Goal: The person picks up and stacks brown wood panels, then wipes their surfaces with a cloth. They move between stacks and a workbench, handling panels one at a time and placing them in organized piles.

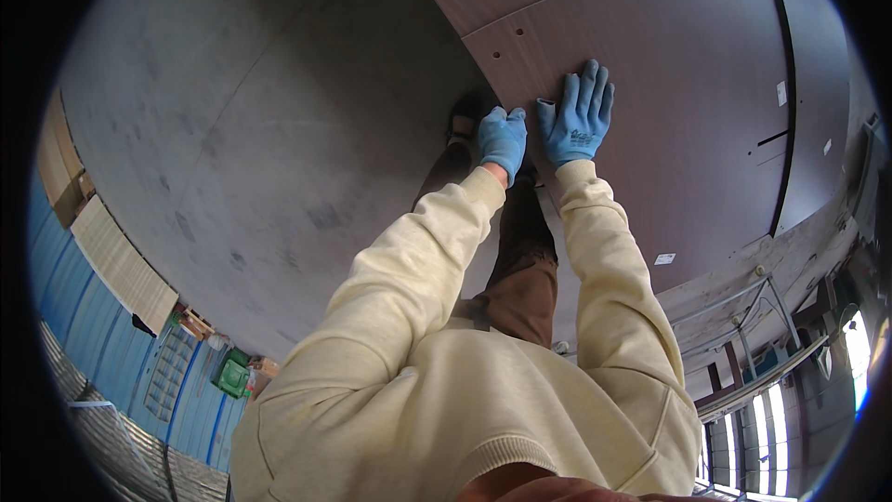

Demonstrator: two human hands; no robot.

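Note:
A large brown wood-grain panel (664, 116) lies on top of other panels in front of me and to the right. My right hand (578, 121), in a blue-grey work glove, rests flat on its surface near the left edge, fingers stretched forward and thumb out to the side. At that same edge my left hand (503, 139), gloved alike, is closed with curled fingers against the panel's side. Its fingertips are partly hidden. Small drilled holes and white labels show on the panel.
More brown panels (822, 121) lie to the right and beneath. The grey floor (232, 130) spreads to the left. My dark shoe (465, 116) stands close to the stack. A metal-framed rack (743, 321) is at the lower right, and a green container (232, 374) by the blue wall (130, 316).

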